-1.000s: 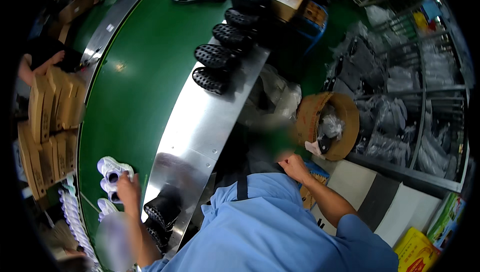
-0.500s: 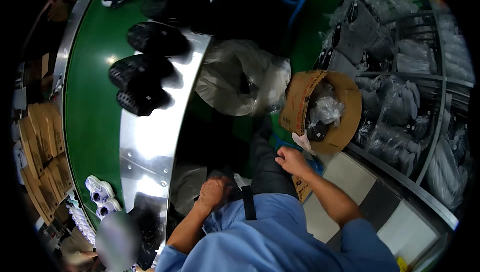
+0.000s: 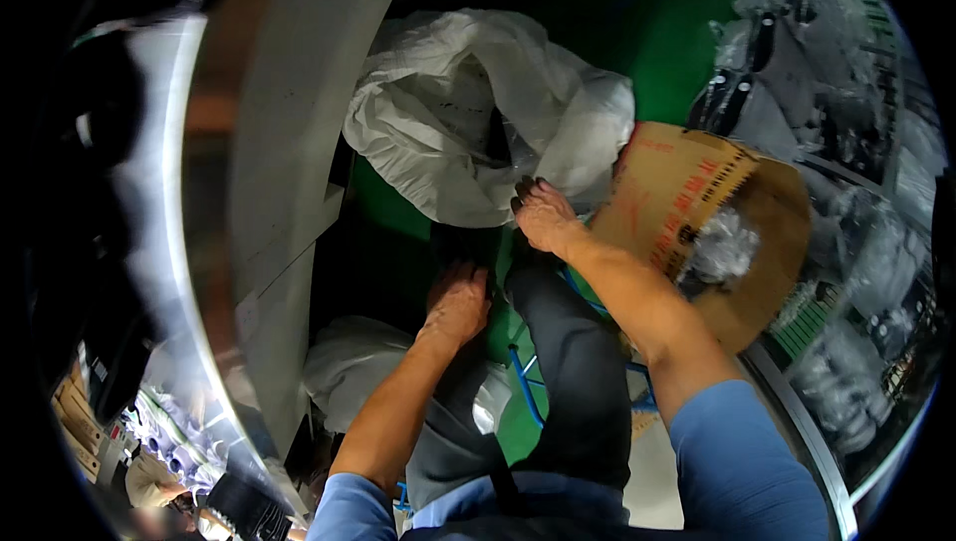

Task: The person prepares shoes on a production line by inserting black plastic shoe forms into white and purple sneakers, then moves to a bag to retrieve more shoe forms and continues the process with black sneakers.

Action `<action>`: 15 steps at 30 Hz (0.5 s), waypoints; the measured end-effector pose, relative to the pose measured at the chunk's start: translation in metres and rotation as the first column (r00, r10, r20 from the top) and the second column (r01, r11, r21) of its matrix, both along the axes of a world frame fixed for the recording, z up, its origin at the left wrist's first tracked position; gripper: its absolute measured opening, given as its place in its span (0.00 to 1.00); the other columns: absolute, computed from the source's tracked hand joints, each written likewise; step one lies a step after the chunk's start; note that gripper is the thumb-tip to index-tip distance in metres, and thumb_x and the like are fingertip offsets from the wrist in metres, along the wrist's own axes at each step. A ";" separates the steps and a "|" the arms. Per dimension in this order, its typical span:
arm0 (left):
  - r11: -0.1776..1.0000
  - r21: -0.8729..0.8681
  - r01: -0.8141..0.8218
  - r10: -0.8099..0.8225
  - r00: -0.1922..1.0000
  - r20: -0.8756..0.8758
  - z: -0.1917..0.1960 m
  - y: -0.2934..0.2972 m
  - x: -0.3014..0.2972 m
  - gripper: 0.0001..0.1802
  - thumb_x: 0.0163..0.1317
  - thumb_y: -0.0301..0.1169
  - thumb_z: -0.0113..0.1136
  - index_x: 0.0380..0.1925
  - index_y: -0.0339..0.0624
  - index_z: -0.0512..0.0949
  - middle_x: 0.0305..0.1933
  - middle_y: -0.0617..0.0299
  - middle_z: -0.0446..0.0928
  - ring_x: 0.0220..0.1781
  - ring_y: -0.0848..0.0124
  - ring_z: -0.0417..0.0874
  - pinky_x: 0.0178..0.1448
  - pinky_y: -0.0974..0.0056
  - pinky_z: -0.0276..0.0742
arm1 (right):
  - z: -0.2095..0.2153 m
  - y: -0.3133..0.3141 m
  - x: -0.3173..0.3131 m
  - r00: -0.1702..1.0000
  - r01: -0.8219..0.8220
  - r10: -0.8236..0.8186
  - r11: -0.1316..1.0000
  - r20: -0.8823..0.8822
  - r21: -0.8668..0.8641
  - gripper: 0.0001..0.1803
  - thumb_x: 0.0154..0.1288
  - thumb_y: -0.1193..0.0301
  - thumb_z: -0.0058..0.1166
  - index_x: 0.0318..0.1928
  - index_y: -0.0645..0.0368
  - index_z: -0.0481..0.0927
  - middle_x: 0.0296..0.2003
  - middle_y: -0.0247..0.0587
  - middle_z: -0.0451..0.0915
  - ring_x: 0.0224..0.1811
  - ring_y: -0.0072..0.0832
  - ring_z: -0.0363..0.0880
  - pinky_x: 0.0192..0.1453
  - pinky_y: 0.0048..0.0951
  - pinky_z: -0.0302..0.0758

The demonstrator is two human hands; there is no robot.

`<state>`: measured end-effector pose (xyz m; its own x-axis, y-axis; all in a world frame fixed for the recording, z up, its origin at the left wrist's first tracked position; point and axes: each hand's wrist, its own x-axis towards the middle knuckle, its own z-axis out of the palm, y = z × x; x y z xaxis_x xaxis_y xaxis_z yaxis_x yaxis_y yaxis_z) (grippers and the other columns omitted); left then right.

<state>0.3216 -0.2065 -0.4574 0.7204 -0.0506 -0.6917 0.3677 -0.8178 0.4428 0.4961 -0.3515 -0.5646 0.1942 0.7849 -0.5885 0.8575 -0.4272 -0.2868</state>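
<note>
The person is bent forward over their own knees, both arms stretched down toward the floor; the right hand [image 3: 543,215] reaches to the lower edge of a big crumpled white plastic bag [image 3: 478,113] that lies on the green floor [image 3: 687,63], its fingers curled at the bag's rim with the fingertips dark against the plastic, though whether the grip has actually closed on the plastic I cannot tell from here; the left hand [image 3: 456,304] lies lower, knuckles up, fingers bent over something dark just beneath the bag, and its grip is hidden too; just to the right of the right forearm stands an open brown cardboard box [image 3: 697,203] with a clump of clear plastic wrapping [image 3: 719,247] inside; a second pale bag [image 3: 349,372] lies near the left forearm, under the edge of the shiny metal tabletop [image 3: 269,193] that curves along the left; a blue frame [image 3: 528,392] shows between the legs.
</note>
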 end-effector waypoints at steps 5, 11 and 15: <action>0.959 0.179 0.220 -0.241 0.965 0.102 -0.126 0.011 0.049 0.42 0.63 0.48 0.69 0.73 0.41 0.67 0.76 0.45 0.65 0.80 0.48 0.62 0.82 0.41 0.54 | -0.109 0.038 0.021 0.967 -0.165 0.130 0.975 0.219 0.148 0.22 0.68 0.66 0.55 0.58 0.66 0.81 0.64 0.50 0.77 0.72 0.42 0.69 0.78 0.41 0.61; 0.841 0.156 0.518 -0.530 0.847 0.046 -0.241 0.031 0.103 0.53 0.65 0.62 0.62 0.80 0.44 0.56 0.82 0.46 0.59 0.85 0.48 0.53 0.86 0.37 0.41 | -0.140 0.033 0.067 0.972 -0.137 0.137 0.990 0.191 -0.014 0.19 0.68 0.65 0.54 0.55 0.61 0.83 0.56 0.49 0.82 0.63 0.41 0.75 0.71 0.43 0.67; 0.864 -0.098 0.494 -0.501 0.862 -0.074 -0.262 0.012 0.094 0.50 0.64 0.65 0.61 0.78 0.48 0.61 0.66 0.44 0.78 0.73 0.45 0.72 0.84 0.41 0.49 | -0.124 -0.017 0.124 0.876 -0.076 0.234 0.930 0.422 -0.359 0.13 0.70 0.66 0.53 0.47 0.54 0.87 0.46 0.38 0.87 0.54 0.36 0.83 0.60 0.43 0.69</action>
<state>0.4158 -0.1949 -0.7195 0.5181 -0.4378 -0.7348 -0.0367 -0.8697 0.4923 0.6199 -0.3688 -0.6887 0.3911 0.6092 -0.6899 0.9200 -0.2778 0.2764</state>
